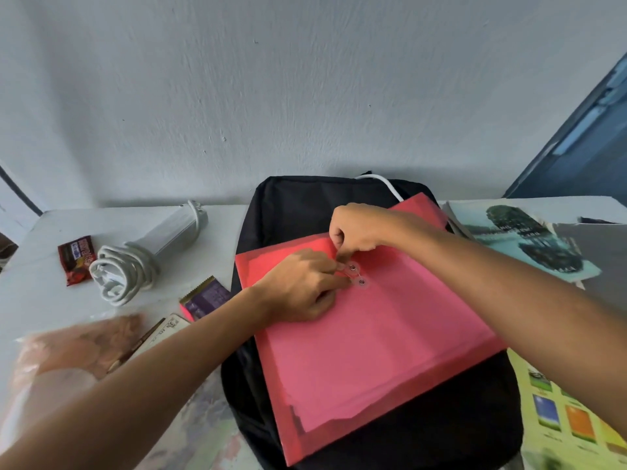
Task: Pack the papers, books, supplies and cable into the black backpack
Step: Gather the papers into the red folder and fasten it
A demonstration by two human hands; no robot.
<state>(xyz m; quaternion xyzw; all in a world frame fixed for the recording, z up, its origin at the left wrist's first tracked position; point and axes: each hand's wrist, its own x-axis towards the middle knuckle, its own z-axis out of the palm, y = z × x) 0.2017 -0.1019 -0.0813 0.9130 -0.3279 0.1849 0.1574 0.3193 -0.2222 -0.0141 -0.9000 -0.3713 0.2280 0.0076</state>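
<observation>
A red translucent envelope folder [373, 340] with papers inside lies on top of the black backpack [291, 212], which lies flat on the white table. My left hand [302, 286] rests on the folder and pinches at its two round string-tie buttons [358, 274]. My right hand [359, 228] is curled just above them, pinching the flap or the string; the string itself is too thin to make out. A white power strip with its coiled cable [135, 262] lies left of the backpack. Books with picture covers lie at the right, one teal [529, 242] and one yellow-green [570, 418].
Two snack wrappers, one red [76, 259] and one purple [207, 298], lie on the table's left side. A clear plastic bag [68, 354] and a card or booklet [163, 334] lie near the front left. A white cord [386, 184] shows behind the backpack, by the wall.
</observation>
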